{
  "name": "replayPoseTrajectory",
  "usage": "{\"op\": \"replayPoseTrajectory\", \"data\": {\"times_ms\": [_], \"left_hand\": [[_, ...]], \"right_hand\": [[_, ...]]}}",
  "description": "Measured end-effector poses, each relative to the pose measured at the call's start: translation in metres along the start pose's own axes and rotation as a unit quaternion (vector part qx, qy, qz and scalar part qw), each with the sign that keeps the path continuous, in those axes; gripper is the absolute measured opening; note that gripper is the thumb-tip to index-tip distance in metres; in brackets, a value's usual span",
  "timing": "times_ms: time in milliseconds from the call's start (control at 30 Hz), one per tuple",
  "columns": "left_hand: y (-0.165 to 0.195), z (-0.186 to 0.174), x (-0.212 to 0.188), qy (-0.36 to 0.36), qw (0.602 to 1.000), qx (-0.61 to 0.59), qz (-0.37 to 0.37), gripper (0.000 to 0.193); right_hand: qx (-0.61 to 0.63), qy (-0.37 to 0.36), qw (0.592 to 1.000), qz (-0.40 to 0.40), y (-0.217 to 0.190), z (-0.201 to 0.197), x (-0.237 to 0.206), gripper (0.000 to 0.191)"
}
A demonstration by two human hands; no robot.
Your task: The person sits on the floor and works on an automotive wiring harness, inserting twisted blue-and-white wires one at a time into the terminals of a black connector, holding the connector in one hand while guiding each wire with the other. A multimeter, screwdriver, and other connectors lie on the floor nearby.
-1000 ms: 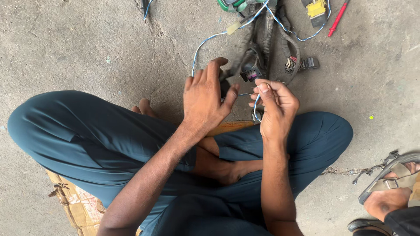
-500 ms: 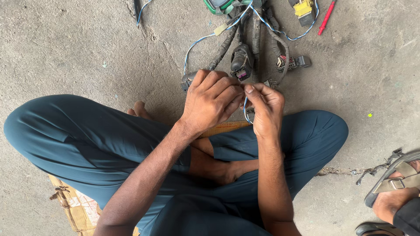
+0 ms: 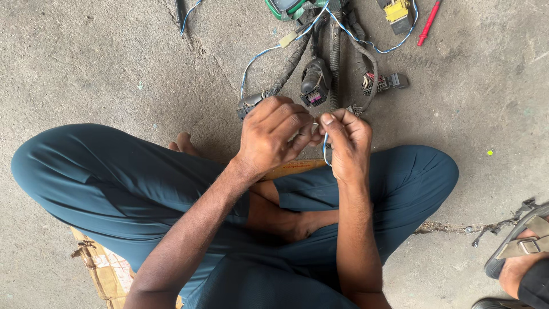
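Blue-white wire point(image 3: 325, 147) sits pinched in the right hand point(image 3: 346, 140), a short loop showing just below the thumb and forefinger, held above the crossed legs. Left hand point(image 3: 273, 133) has fingers curled in, tips meeting the right hand's at the same spot; something small and pale is between them, too small to identify, so I can't tell whether the left actually grips anything. Both hands touch each other.

Just beyond the hands on the concrete floor point(image 3: 103, 68): wiring harness point(image 3: 334, 51) with black sleeved branches, a black connector point(image 3: 314, 83) with a pink face, a grey connector point(image 3: 386, 83), thin blue-white leads looping off it. Further out: yellow connector point(image 3: 398, 11), red pen-like tool point(image 3: 428, 23), green-edged part point(image 3: 286, 7) at the top edge.

Person sits cross-legged in teal trousers point(image 3: 114, 183), cardboard point(image 3: 106, 269) under them. Another person's sandalled foot point(image 3: 523, 257) at lower right, well apart
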State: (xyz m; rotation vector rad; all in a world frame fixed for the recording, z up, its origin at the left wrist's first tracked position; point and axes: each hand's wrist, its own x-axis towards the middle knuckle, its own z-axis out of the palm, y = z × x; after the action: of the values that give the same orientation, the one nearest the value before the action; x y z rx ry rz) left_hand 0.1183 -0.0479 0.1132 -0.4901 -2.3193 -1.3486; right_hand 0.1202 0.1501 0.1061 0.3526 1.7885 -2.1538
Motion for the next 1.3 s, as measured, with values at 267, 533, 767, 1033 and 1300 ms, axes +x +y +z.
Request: {"op": "replayPoseTrajectory", "data": {"times_ms": [267,533,767,1033,1300], "left_hand": [[-0.031,-0.024,-0.006,-0.117,0.956,0.135,-0.231,0.053],[-0.045,-0.004,-0.008,-0.253,0.903,0.219,-0.270,0.053],[-0.048,0.000,-0.007,-0.143,0.822,-0.202,-0.513,0.038],[-0.057,0.022,-0.022,-0.067,0.809,-0.309,-0.495,0.041],[-0.056,0.012,-0.019,-0.074,0.821,-0.258,-0.504,0.044]], "right_hand": [[-0.138,0.129,0.975,-0.117,-0.015,-0.023,0.012,0.018],[-0.311,0.070,0.924,-0.212,-0.028,0.012,-0.007,0.012],[-0.388,0.057,0.873,-0.291,-0.036,0.038,-0.025,0.004],[-0.412,0.047,0.844,-0.340,-0.014,0.071,-0.020,0.004],[-0.421,0.068,0.832,-0.356,0.003,0.085,-0.014,0.004]]}}
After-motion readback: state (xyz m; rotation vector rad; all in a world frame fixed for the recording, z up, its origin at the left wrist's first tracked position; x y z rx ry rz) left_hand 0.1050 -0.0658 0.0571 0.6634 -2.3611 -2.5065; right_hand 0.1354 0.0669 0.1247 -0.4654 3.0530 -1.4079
